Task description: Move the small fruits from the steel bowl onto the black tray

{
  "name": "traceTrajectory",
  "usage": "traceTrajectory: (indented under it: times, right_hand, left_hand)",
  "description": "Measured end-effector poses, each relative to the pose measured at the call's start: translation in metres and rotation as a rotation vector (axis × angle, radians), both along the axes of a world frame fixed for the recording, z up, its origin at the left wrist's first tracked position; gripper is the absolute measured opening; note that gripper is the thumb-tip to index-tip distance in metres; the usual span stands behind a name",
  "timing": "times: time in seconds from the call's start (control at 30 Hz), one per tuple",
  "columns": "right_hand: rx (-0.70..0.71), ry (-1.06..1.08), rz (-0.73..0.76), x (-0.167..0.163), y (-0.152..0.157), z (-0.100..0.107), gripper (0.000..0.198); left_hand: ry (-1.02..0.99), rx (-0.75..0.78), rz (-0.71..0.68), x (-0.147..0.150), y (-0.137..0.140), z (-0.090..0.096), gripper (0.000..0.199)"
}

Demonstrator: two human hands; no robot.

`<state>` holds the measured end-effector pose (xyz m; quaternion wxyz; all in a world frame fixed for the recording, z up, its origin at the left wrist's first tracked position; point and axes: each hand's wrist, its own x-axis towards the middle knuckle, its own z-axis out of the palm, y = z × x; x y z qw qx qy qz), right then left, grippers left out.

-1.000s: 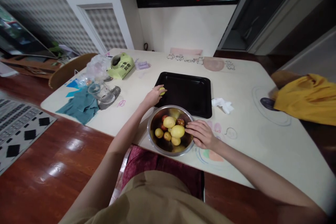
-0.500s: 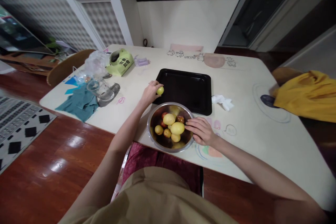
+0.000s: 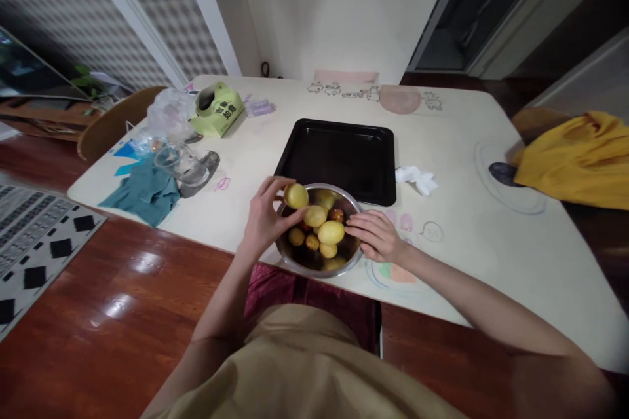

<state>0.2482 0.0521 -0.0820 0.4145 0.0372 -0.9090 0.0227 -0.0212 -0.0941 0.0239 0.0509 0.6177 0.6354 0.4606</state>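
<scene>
Yellow fruit pinched in left hand, at left far rim of metal bowl, not set down. Right hand over right rim; cannot tell grip. More fruits lie in bowl; none seen on far black tray.

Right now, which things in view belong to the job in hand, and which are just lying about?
In the job:
- yellow fruit in the left hand
- metal bowl, right hand at its rim
- black tray, probably

Lying about, apparently:
- teal cloth
- green box
- crumpled white tissue
- yellow cloth
</scene>
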Motion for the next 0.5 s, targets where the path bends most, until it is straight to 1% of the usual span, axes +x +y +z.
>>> traceTrajectory:
  times: [0.07,0.17,0.33,0.5]
  right_hand:
    - [-0.006,-0.004,-0.004,0.001,0.000,-0.001,0.039]
    - [-0.006,0.011,0.003,0.000,-0.001,0.001,0.039]
    - [-0.011,0.031,0.035,-0.004,-0.003,0.010,0.043]
    - [-0.046,0.000,0.059,-0.004,-0.004,0.012,0.047]
  left_hand:
    - [0.021,-0.053,0.000,0.014,-0.019,-0.002,0.041]
    - [0.083,-0.110,-0.009,0.026,-0.036,-0.007,0.043]
    - [0.172,-0.229,0.033,0.030,-0.042,-0.008,0.043]
    - [0.221,-0.321,0.027,0.032,-0.044,-0.009,0.045]
